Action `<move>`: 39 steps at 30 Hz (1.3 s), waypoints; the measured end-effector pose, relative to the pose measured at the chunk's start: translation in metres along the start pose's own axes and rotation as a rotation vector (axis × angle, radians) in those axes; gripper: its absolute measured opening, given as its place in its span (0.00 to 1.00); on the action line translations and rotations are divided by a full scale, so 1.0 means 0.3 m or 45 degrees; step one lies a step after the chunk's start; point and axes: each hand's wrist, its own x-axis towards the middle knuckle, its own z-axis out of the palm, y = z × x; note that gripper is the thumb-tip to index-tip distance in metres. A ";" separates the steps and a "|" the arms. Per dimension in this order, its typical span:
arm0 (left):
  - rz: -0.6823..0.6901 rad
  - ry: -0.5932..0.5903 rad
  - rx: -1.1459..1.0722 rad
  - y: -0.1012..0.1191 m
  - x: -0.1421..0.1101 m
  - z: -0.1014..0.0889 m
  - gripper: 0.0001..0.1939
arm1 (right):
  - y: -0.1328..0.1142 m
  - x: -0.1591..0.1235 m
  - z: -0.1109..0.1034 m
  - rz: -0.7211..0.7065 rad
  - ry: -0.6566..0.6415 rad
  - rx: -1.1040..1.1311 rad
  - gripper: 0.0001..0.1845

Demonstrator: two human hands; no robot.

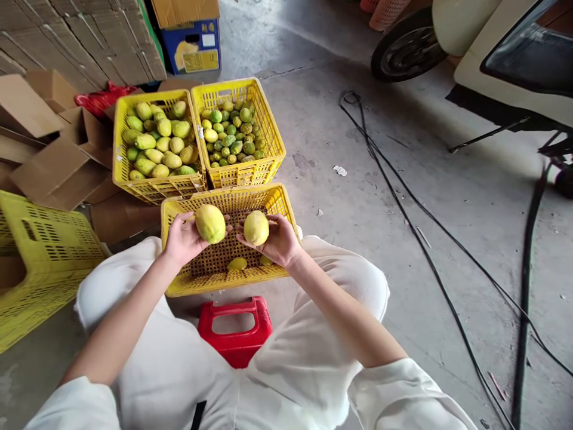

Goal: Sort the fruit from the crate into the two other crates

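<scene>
My left hand point(184, 240) is curled around a large yellow lemon point(210, 224) with a greenish lower end. In my right hand point(281, 240) sits a slightly smaller yellow lemon point(256, 228). Both are held up side by side, a small distance apart, over the near yellow crate point(224, 280). A lemon point(237, 264) lies low inside that crate, and another point(265, 260) shows partly beside my right wrist. Behind stand two more crates: the left crate point(156, 192) is filled with larger yellow-green lemons point(163, 127), the right crate point(244, 173) with smaller, greener ones point(229, 141).
Between my knees is a red plastic stool point(242, 346). Cardboard boxes point(54, 170) and a tilted yellow crate point(49, 263) are at the left. A blue carton point(192, 45) stands behind. Black cables point(403, 209) cross the floor near a parked vehicle point(474, 77).
</scene>
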 end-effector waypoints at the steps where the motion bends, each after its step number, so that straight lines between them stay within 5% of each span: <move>1: 0.037 -0.009 -0.023 0.012 -0.005 0.005 0.25 | -0.012 -0.006 0.005 -0.035 -0.031 -0.029 0.16; 5: 0.144 0.015 -0.018 0.039 -0.007 0.013 0.22 | -0.034 -0.018 0.008 -0.139 -0.235 -0.256 0.18; 8: 0.121 0.009 0.024 0.026 0.004 0.011 0.22 | -0.013 -0.013 -0.004 -0.051 -0.360 -0.386 0.23; 13: 0.105 0.057 0.101 0.014 0.007 0.017 0.19 | 0.015 -0.012 -0.011 0.037 -0.131 -0.338 0.16; 21: 0.328 0.010 0.031 0.107 -0.028 0.015 0.17 | -0.018 -0.034 0.029 -0.231 -0.080 -0.240 0.11; 26: 0.281 0.033 0.091 0.065 0.003 0.001 0.11 | 0.013 -0.010 0.013 -0.166 0.129 -0.206 0.05; 34: 0.106 -0.007 0.065 0.019 -0.004 0.020 0.20 | 0.004 -0.021 0.021 -0.062 -0.079 -0.177 0.12; 39: 0.151 0.087 0.096 0.008 0.011 0.007 0.12 | 0.010 -0.026 0.027 -0.164 -0.112 -0.288 0.11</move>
